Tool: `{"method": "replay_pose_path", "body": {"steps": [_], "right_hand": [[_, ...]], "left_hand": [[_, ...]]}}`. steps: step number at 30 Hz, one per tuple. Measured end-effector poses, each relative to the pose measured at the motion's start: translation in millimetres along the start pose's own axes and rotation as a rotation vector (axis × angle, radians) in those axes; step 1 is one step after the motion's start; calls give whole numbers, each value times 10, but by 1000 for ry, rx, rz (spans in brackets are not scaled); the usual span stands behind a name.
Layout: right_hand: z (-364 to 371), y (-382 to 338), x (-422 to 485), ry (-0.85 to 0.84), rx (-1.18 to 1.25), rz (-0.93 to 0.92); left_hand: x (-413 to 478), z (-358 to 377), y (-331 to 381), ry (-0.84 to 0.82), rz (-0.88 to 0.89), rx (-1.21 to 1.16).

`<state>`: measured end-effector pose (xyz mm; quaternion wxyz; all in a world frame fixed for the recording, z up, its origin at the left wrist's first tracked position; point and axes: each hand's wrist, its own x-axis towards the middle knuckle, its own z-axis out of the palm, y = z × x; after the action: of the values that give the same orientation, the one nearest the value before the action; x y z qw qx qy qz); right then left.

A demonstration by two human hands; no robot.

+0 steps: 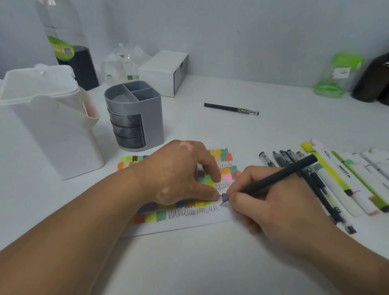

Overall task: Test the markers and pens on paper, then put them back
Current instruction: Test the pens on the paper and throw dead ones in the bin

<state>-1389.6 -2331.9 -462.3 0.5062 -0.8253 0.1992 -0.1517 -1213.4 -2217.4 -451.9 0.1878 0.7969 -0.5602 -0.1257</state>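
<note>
– Where's our black pen (277, 176)?
– Pinched in our right hand (270, 202), tip at the right edge of the paper (183, 225), barrel slanting out to the right. Our left hand (181, 174) grips nothing, fingertips pressing the paper.
– Putting back?
– The laid-out pens (331, 183) lie right of the paper; our right hand is nearer.

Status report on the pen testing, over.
Right hand grips black pen, tip on paper. Left hand presses paper down. Row of pens and markers at right, clear of paper.
</note>
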Motion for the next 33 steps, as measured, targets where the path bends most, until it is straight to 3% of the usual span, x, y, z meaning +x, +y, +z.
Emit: {"method": "replay_pose_path", "body": {"steps": [17, 33], "right_hand": [[-68, -55, -20, -38, -50, 45], [-144, 9, 1, 56, -189, 30]], "left_hand": [[15, 4, 0, -15, -2, 5], [5, -15, 5, -12, -12, -15]]}}
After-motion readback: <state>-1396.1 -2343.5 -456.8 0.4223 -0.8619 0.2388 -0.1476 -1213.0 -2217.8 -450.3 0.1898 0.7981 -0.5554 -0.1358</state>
